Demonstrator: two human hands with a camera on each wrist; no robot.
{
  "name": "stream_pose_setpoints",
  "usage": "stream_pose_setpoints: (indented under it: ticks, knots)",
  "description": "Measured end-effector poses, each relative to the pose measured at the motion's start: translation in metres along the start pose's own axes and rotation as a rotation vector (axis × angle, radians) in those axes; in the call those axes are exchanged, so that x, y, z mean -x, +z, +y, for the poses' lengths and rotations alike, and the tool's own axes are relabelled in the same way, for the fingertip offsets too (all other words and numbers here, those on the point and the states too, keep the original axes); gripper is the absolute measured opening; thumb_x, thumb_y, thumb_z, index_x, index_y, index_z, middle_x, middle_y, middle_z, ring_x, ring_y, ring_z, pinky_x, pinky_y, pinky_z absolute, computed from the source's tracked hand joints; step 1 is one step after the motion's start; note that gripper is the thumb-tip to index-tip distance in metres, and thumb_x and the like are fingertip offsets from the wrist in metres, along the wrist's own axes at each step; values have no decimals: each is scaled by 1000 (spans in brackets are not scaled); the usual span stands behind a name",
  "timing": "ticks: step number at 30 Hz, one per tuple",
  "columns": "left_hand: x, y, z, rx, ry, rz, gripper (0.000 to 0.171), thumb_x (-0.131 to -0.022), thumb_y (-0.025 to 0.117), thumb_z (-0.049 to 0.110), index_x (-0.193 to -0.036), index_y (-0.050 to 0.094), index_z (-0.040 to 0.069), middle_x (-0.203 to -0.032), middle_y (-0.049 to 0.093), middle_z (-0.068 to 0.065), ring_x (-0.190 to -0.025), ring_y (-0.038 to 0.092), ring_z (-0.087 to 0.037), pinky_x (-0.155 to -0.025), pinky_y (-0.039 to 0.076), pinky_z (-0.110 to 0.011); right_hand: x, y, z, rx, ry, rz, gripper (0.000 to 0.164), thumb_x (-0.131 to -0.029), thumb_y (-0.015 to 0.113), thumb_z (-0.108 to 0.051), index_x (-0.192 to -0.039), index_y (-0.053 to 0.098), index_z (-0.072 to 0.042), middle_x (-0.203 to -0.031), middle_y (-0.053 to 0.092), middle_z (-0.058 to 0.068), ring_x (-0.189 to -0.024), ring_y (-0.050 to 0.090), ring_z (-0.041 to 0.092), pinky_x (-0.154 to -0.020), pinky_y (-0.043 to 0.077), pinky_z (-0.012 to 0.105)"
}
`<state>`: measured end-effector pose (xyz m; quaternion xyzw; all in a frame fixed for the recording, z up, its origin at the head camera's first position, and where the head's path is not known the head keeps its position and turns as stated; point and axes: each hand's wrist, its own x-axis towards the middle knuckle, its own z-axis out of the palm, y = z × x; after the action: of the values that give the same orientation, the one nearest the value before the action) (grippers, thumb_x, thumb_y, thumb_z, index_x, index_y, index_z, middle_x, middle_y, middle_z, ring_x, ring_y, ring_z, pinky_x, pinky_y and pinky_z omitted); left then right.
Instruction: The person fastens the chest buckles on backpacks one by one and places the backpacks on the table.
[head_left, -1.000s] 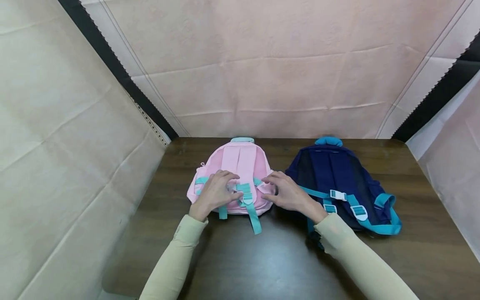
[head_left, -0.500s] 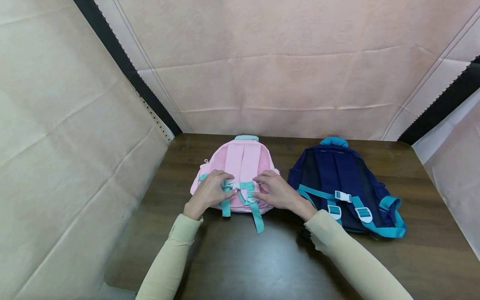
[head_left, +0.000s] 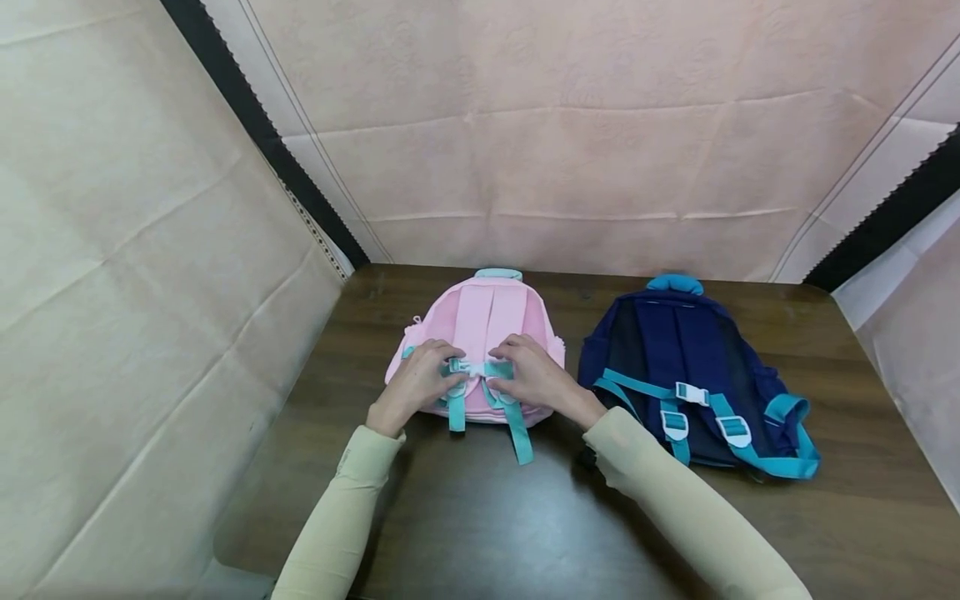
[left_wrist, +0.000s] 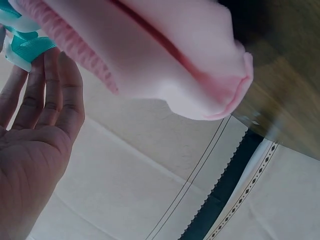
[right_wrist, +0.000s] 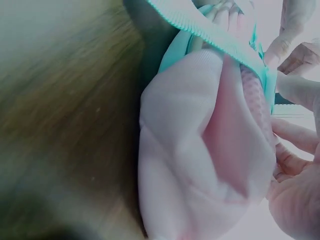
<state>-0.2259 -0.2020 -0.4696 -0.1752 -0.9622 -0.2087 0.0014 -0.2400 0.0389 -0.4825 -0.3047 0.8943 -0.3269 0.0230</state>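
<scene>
A small pink backpack (head_left: 487,308) with teal straps lies on the table with its strap side up. Across its lower back runs a teal chest strap (head_left: 497,367) with a whitish buckle (head_left: 471,368). My left hand (head_left: 420,382) holds the strap's left part at the buckle, thumb below and fingers above; in the left wrist view its fingers (left_wrist: 45,92) lie against teal webbing. Opposite it, my right hand (head_left: 537,375) holds the strap's right part between thumb and fingers. The right wrist view shows that hand beside the bag, near a teal strap (right_wrist: 220,42).
To the right lies a dark blue backpack (head_left: 675,350) with bright blue straps and white buckles, one strap looping out on its right. Both bags rest on a brown wooden table (head_left: 480,508). Pale fabric walls (head_left: 562,150) with dark edging surround it.
My right hand has moved left, closer to the left hand, and the strap and buckle now sit between them. The head view has shifted slightly.
</scene>
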Motion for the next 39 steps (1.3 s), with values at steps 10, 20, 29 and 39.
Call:
stream_pose_setpoints:
  ticks: [10,20,29,39]
  knots:
    - [-1,-2,-3,-10,16,27,36,-95,86,22,-125,79,3,-118,79,-14,-104,71,-27,-99,63,-45,-14,8,-5,28,25,-32,44,-95,86,-19,-134,76,0,-130,74,16,-116,64,28,-105,59,43]
    - [0,-5,-5,1,30,-3,34,-95,85,14,-126,78,1,-121,77,-15,-111,69,-30,-108,59,-49,-20,14,-9,23,98,-41,40,-94,88,-17,-129,79,-1,-123,76,15,-109,65,25,-100,60,40]
    - [1,-3,-7,-5,22,1,33,-97,83,12,-128,77,2,-125,74,-15,-114,68,-30,-110,58,-48,-21,17,-6,5,106,-38,34,-95,86,-14,-126,81,-2,-117,77,14,-100,63,23,-92,59,37]
    - [2,-3,-8,12,22,30,32,-97,83,12,-128,77,3,-123,69,-14,-110,64,-28,-105,59,-47,-22,15,-5,-9,76,-32,32,-96,84,-13,-126,81,-1,-120,78,14,-106,65,24,-99,61,41]
